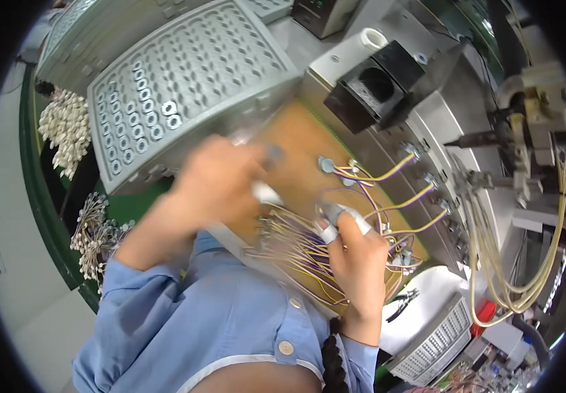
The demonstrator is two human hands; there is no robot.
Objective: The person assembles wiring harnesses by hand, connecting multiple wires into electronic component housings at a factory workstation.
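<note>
My left hand (221,173), smeared by motion, is over the near left edge of the brown work board (302,141), close to the grey tray; what its fingers hold, if anything, is lost in the blur. My right hand (359,252), with white covers on its fingertips, pinches a small grey part (330,211) above the board. A thin purple wire loops beside that part. Under and left of the right hand lies a bundle of yellow, white and purple wires (299,245). Beyond it are grey disc-shaped parts (325,164) with wires attached.
A grey moulded tray (221,49), partly filled with ring-shaped parts (140,145), stands at the left. White connectors (65,128) and wired parts (96,236) pile beside it. A metal fixture (388,141) with a black block (375,85) and plugged wires borders the board; cables (525,295) hang right.
</note>
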